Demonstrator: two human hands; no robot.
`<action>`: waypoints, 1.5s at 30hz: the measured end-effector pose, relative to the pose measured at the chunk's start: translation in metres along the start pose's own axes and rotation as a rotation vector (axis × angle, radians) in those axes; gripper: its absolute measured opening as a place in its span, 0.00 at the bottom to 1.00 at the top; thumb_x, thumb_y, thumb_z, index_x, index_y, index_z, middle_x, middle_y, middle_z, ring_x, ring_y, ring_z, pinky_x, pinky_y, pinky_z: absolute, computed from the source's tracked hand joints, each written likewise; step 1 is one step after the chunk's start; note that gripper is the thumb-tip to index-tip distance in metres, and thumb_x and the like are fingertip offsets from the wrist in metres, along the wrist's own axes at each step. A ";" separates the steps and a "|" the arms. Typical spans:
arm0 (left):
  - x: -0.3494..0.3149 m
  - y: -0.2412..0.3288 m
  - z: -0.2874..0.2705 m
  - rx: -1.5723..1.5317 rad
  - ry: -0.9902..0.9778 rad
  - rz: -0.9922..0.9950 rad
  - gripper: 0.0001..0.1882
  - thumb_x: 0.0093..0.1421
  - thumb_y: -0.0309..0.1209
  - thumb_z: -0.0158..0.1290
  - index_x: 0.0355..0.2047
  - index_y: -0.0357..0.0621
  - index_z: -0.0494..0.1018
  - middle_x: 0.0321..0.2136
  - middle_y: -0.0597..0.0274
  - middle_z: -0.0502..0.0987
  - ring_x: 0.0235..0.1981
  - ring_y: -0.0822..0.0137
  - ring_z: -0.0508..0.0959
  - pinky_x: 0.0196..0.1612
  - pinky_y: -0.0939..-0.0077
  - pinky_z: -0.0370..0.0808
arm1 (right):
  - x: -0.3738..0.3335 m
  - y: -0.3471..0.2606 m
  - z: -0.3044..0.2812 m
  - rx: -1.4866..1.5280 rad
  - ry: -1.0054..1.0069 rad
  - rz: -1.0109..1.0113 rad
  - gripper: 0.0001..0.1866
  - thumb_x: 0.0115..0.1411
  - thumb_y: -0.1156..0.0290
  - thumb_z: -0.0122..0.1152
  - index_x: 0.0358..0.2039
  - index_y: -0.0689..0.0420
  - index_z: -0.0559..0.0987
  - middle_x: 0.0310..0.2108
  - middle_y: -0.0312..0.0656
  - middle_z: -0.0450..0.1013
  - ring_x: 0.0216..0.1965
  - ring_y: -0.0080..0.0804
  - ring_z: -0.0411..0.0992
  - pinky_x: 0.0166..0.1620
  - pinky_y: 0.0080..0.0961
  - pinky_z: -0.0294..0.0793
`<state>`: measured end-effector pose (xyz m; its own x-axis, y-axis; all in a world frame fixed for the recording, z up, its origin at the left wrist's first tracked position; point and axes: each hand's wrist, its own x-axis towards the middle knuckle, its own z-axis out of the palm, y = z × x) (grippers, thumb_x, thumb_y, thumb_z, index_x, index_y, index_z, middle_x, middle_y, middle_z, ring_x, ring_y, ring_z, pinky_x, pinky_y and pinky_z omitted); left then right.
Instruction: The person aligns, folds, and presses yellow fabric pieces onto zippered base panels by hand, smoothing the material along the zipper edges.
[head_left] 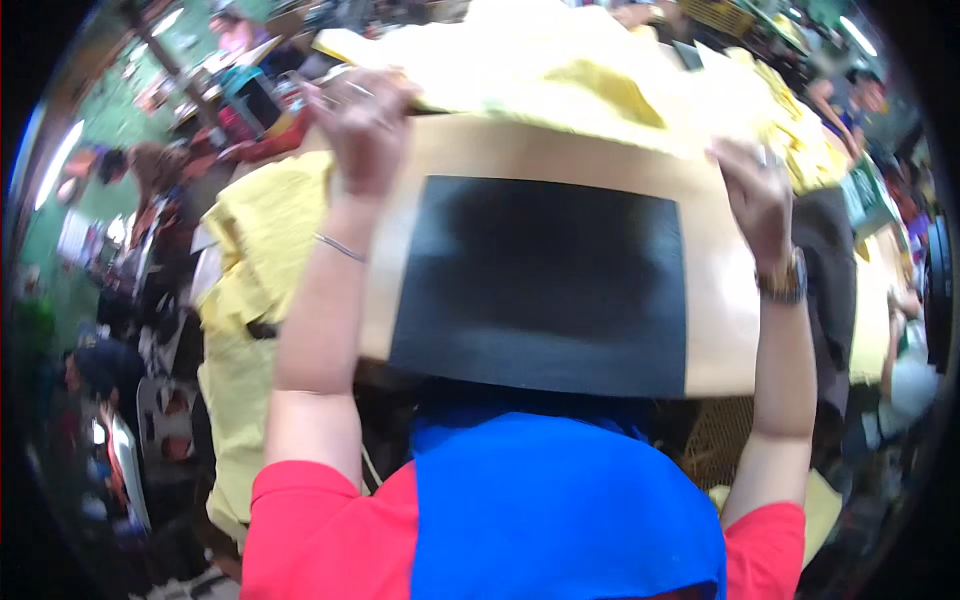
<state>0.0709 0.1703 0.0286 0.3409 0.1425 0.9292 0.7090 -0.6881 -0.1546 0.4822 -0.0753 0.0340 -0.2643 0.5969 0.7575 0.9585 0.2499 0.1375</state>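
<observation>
Yellow cloth [600, 90], rumpled, partly washed out by glare, spreads loosely along far side; more at left.

No lettering, labels or numbers can be read here.

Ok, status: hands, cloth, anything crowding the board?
Left hand by yellow cloth, grip blurred. Right hand curled over board's right side, grip unclear. Cloth crowds board's far side, beyond black mat.

A tube light [59, 164] glows at far left. Glare whitens the yellow cloth [540, 65]. Motion blurs the left hand [363, 128] and right hand [757, 200]. Fisheye distortion bends the periphery.
</observation>
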 end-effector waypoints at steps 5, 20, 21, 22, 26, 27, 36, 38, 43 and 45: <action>-0.137 0.051 -0.033 -0.254 -0.577 0.039 0.10 0.60 0.25 0.58 0.37 0.58 0.85 0.49 0.68 0.86 0.58 0.59 0.81 0.69 0.39 0.62 | -0.141 -0.054 0.031 0.153 -0.316 0.188 0.13 0.60 0.81 0.65 0.43 0.54 0.88 0.46 0.41 0.84 0.49 0.44 0.79 0.56 0.43 0.75; -0.202 -0.266 -0.135 0.242 -0.328 -0.983 0.25 0.71 0.47 0.57 0.58 0.40 0.74 0.51 0.42 0.82 0.53 0.46 0.82 0.57 0.55 0.78 | -0.133 -0.197 0.017 0.467 -0.430 0.286 0.18 0.53 0.74 0.75 0.47 0.50 0.86 0.51 0.38 0.80 0.57 0.46 0.76 0.70 0.59 0.64; -0.206 -0.284 -0.136 0.153 -0.300 -1.054 0.25 0.71 0.47 0.57 0.57 0.39 0.74 0.49 0.41 0.83 0.52 0.48 0.83 0.56 0.57 0.78 | -0.134 -0.195 0.018 0.468 -0.424 0.293 0.18 0.53 0.74 0.75 0.47 0.50 0.86 0.51 0.38 0.80 0.57 0.46 0.76 0.70 0.59 0.64; -0.206 -0.291 -0.131 0.052 -0.278 -1.129 0.26 0.71 0.48 0.57 0.56 0.38 0.75 0.47 0.40 0.84 0.51 0.51 0.84 0.56 0.59 0.78 | -0.135 -0.194 0.019 0.469 -0.430 0.318 0.18 0.54 0.75 0.75 0.47 0.51 0.86 0.51 0.38 0.80 0.58 0.46 0.76 0.70 0.60 0.64; -0.192 -0.306 -0.119 -0.003 -0.610 -1.123 0.28 0.69 0.49 0.60 0.53 0.34 0.77 0.42 0.49 0.86 0.43 0.55 0.85 0.54 0.67 0.78 | -0.137 -0.192 0.015 0.467 -0.448 0.392 0.17 0.55 0.76 0.74 0.46 0.51 0.86 0.50 0.39 0.81 0.57 0.47 0.76 0.70 0.60 0.64; -0.182 -0.310 -0.118 -0.023 -0.623 -1.119 0.28 0.69 0.49 0.60 0.53 0.34 0.77 0.42 0.49 0.86 0.43 0.55 0.85 0.54 0.67 0.78 | -0.138 -0.192 0.013 0.469 -0.455 0.400 0.16 0.55 0.76 0.74 0.46 0.52 0.86 0.50 0.39 0.81 0.57 0.47 0.76 0.69 0.59 0.64; -0.031 -0.332 -0.118 -0.812 0.037 -1.138 0.16 0.74 0.33 0.53 0.58 0.41 0.79 0.53 0.57 0.82 0.51 0.64 0.83 0.55 0.67 0.80 | -0.120 -0.194 0.026 0.465 -0.445 0.320 0.15 0.57 0.72 0.76 0.45 0.48 0.87 0.50 0.35 0.81 0.56 0.42 0.78 0.66 0.55 0.68; 0.021 -0.290 -0.100 -1.083 0.149 -1.249 0.27 0.72 0.23 0.45 0.71 0.40 0.67 0.67 0.49 0.72 0.67 0.57 0.74 0.71 0.58 0.72 | -0.108 -0.197 0.034 0.453 -0.421 0.307 0.16 0.58 0.70 0.75 0.47 0.47 0.86 0.51 0.34 0.81 0.57 0.39 0.77 0.66 0.53 0.68; 0.094 -0.261 -0.115 -0.770 0.234 -0.809 0.25 0.70 0.22 0.50 0.67 0.39 0.73 0.65 0.52 0.76 0.64 0.55 0.77 0.68 0.60 0.73 | -0.053 -0.206 0.068 0.506 -0.314 0.182 0.16 0.60 0.65 0.75 0.49 0.46 0.85 0.51 0.35 0.80 0.57 0.38 0.77 0.65 0.48 0.69; 0.110 -0.248 -0.125 -0.574 0.277 -0.663 0.21 0.70 0.25 0.54 0.62 0.38 0.78 0.60 0.53 0.81 0.60 0.55 0.81 0.65 0.62 0.77 | -0.027 -0.196 0.069 0.485 -0.257 0.193 0.16 0.61 0.62 0.75 0.49 0.49 0.85 0.49 0.38 0.82 0.53 0.38 0.79 0.60 0.43 0.72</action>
<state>-0.1448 0.2681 0.2108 -0.2383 0.5091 0.8270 0.2658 -0.7849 0.5598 0.2945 -0.0877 -0.0572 -0.1657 0.8170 0.5523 0.8493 0.4029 -0.3412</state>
